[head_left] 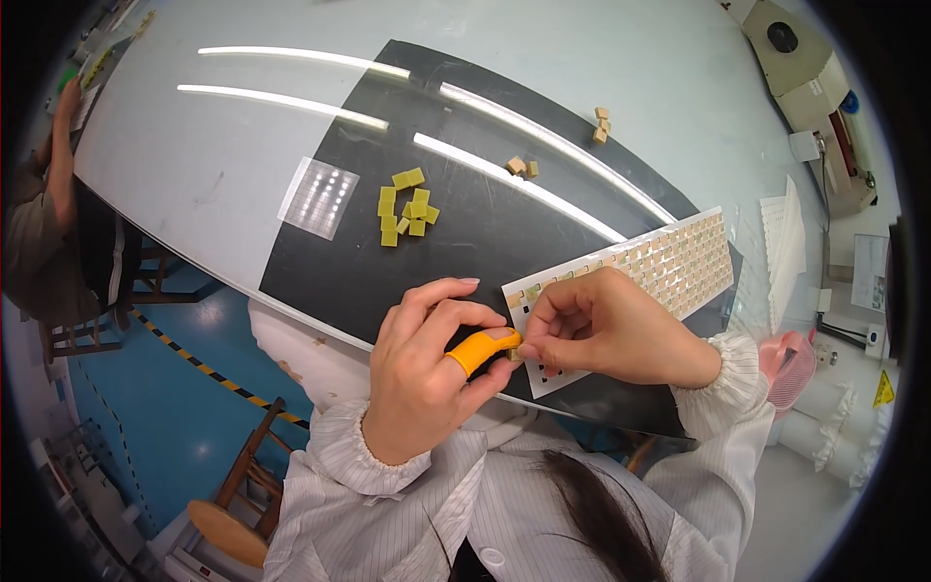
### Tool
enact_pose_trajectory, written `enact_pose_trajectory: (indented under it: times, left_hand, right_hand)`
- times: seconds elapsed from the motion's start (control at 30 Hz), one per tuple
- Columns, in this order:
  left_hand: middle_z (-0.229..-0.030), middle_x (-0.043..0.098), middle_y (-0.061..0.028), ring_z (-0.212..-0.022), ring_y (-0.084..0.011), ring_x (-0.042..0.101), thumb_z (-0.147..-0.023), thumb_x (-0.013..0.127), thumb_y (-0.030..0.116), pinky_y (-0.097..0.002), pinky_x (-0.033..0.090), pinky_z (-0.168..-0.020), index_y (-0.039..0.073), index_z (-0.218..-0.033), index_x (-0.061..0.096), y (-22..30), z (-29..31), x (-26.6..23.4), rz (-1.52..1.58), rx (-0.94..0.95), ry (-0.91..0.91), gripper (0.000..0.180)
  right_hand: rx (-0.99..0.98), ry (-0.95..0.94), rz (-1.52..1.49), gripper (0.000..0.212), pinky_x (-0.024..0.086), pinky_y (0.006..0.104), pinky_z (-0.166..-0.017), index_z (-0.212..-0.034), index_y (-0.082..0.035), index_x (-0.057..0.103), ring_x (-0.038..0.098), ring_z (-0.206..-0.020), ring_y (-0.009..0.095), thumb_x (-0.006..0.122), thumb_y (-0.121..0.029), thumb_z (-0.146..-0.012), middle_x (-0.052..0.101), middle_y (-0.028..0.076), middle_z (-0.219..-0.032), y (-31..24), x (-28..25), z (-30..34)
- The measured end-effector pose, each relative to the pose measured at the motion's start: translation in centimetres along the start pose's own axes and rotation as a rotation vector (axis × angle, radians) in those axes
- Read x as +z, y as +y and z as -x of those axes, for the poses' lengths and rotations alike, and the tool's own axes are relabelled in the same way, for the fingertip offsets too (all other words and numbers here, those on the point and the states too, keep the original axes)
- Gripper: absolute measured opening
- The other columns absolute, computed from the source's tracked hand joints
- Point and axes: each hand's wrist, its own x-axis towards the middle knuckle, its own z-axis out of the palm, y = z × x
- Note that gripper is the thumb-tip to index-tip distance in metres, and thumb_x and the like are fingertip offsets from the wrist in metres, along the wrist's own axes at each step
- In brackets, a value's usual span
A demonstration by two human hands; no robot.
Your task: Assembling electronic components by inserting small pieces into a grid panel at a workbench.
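My left hand (pixel 427 364), an orange finger cot (pixel 480 350) on one finger, pinches a small tan block (pixel 513 355) between thumb and fingertip. My right hand (pixel 616 325) comes in from the right, its thumb and forefinger closed close beside that block. Whatever those fingertips hold is too small to make out. Beneath the right hand lies a white sheet (pixel 669 257) with rows of small tan and greenish pieces and dark square gaps. Beyond my left hand, several olive-yellow blocks (pixel 388 202) lie in a loose cluster on the black mat (pixel 339 281).
Two small groups of tan blocks sit farther off, one group (pixel 522 167) on the mat and another (pixel 602 126) on the pale table (pixel 524 39). A clear plastic square (pixel 320 199) lies left. Another person (pixel 44 223) sits far left. A machine (pixel 810 97) stands right.
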Motion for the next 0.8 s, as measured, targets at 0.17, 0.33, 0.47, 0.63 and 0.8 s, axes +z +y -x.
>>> enact_pose_trajectory:
  times: [0.17,0.33,0.47,0.63,0.8]
  left_hand:
    - [-0.095,0.065,0.0,-0.109,-0.0255,0.058,-0.061,0.082,0.009,-0.0388,0.047,-0.081,0.005,-0.08,0.07,0.0,0.0,0.0,-0.004,0.001,0.0,0.022]
    - [-0.092,0.066,-0.0029,-0.105,-0.0294,0.06,-0.059,0.084,0.007,-0.0396,0.05,-0.084,0.005,-0.081,0.072,-0.3,-0.4,-0.1,-0.013,-0.007,-0.015,0.025]
    - [-0.091,0.066,-0.0029,-0.106,-0.0293,0.06,-0.058,0.084,0.007,-0.0396,0.05,-0.084,0.005,-0.08,0.072,-0.3,-0.5,-0.6,-0.022,0.0,0.0,0.026]
    - [-0.095,0.065,-0.0015,-0.106,-0.0267,0.06,-0.057,0.082,0.007,-0.0391,0.049,-0.084,0.005,-0.08,0.07,0.1,-0.5,-0.2,0.001,0.009,0.008,0.026]
    - [-0.095,0.066,-0.0007,-0.107,-0.0243,0.059,-0.06,0.082,0.009,-0.0371,0.05,-0.084,0.006,-0.082,0.069,0.2,0.2,0.3,-0.023,0.06,0.016,0.025]
  right_hand:
    - [-0.008,0.014,0.029,0.011,0.053,0.0216,-0.068,-0.09,0.005,0.063,0.063,-0.073,0.007,0.07,-0.004,-0.086,0.065,0.003,-0.079,0.2,0.2,0.0]
    - [-0.055,0.032,0.099,0.013,0.052,0.0211,-0.066,-0.088,0.004,0.062,0.062,-0.069,0.007,0.07,-0.006,-0.086,0.064,0.002,-0.079,0.0,0.0,-0.3]
    - [-0.109,0.09,0.135,0.02,0.048,0.0216,-0.057,-0.084,0.002,0.061,0.058,-0.06,0.006,0.074,-0.013,-0.085,0.063,0.002,-0.071,-0.5,0.5,-0.4]
    - [-0.255,0.169,0.444,0.026,0.046,0.0273,-0.052,-0.08,0.0,0.063,0.059,-0.053,0.014,0.075,-0.023,-0.084,0.061,0.006,-0.061,0.2,1.0,0.2]
    - [-0.286,0.128,0.437,0.031,0.048,0.0272,-0.055,-0.079,0.001,0.065,0.062,-0.056,0.017,0.073,-0.028,-0.086,0.064,0.007,-0.065,1.2,1.2,0.6]
